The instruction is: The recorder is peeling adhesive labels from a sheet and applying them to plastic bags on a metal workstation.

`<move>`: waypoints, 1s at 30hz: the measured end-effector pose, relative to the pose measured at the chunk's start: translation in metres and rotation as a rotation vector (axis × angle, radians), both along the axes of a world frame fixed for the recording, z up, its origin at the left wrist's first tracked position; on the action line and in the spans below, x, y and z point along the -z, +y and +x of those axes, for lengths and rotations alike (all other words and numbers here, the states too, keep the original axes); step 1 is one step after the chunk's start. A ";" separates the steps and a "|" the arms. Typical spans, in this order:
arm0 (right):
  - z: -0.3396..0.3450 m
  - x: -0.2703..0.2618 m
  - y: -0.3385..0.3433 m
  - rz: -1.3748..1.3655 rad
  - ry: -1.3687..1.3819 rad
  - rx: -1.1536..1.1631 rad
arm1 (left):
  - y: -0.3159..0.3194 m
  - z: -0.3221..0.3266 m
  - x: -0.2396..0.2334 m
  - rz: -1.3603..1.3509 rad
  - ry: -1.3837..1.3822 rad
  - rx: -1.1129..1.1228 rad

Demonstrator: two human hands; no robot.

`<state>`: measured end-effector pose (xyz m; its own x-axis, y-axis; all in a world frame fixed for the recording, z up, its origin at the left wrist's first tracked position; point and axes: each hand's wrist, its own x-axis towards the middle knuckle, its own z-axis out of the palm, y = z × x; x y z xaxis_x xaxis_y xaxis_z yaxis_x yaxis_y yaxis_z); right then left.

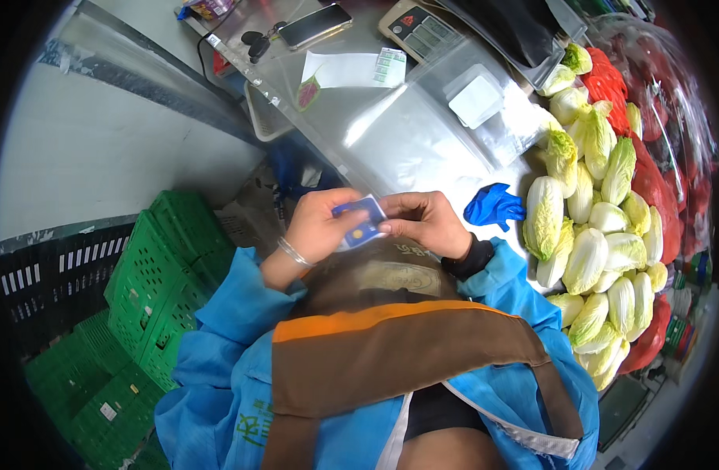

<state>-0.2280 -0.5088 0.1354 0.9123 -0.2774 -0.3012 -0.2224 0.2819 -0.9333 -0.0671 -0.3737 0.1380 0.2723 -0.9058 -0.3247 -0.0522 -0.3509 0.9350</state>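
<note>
In front of the brown apron (pixel 341 370), my left hand (pixel 318 226) grips a small blue-and-white card or flat packet (pixel 362 226), its thumb lying across the face. Motion blur hides the print on it. My right hand (pixel 427 220) pinches the right edge of the same piece between thumb and fingers. Beyond both hands is a steel table (pixel 418 135) covered partly by clear plastic sheeting. To the right of my right hand lies a crumpled blue glove (pixel 495 205).
Many napa cabbages (pixel 594 252) are heaped at right beside red mesh sacks (pixel 659 194). A scale (pixel 421 29), phone (pixel 315 26), keys (pixel 258 46), label sheet (pixel 347 69), red-green leaf (pixel 308 93) and white cards (pixel 477 101) lie on the table. Green crates (pixel 154 282) stand at left.
</note>
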 end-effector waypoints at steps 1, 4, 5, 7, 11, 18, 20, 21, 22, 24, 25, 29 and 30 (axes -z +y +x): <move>0.002 -0.001 0.000 0.001 -0.002 -0.005 | 0.000 -0.002 0.004 -0.071 -0.046 -0.052; 0.004 0.002 -0.004 -0.049 0.119 0.051 | -0.001 0.001 0.001 0.078 -0.030 -0.039; 0.004 0.011 -0.005 -0.078 0.092 0.057 | -0.003 0.001 0.000 0.142 -0.134 -0.048; 0.011 0.016 -0.020 -0.255 0.131 0.143 | -0.005 0.006 -0.015 0.186 -0.141 -0.063; 0.017 0.044 -0.090 -0.925 0.200 0.259 | 0.015 0.026 0.004 0.140 -0.125 0.018; 0.004 0.062 -0.086 -1.206 0.436 0.280 | 0.053 0.052 0.019 0.005 -0.171 0.275; -0.023 0.064 -0.080 -1.143 0.363 0.043 | 0.066 0.053 0.020 0.223 0.080 0.106; -0.040 0.076 -0.077 -1.203 0.318 -0.079 | 0.065 0.051 0.015 0.229 0.124 0.082; -0.051 0.090 -0.077 -1.259 0.270 -0.201 | 0.062 0.050 0.011 0.229 0.126 0.085; -0.053 0.092 -0.082 -1.052 0.292 -0.130 | 0.053 0.048 0.007 0.269 -0.019 0.172; -0.053 0.094 -0.087 -0.845 0.310 -0.059 | 0.046 0.044 0.006 0.274 -0.091 0.171; -0.063 0.098 -0.153 -0.476 0.197 0.637 | 0.031 0.034 0.006 0.233 -0.111 0.119; -0.081 0.090 -0.184 -0.852 0.360 0.868 | 0.026 0.032 0.006 0.227 -0.109 0.128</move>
<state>-0.3094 -0.6926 0.0459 0.2376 -0.9685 0.0745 -0.5444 -0.1963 -0.8156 -0.0347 -0.3478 0.1321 0.2045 -0.8426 -0.4981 -0.2057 -0.5345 0.8197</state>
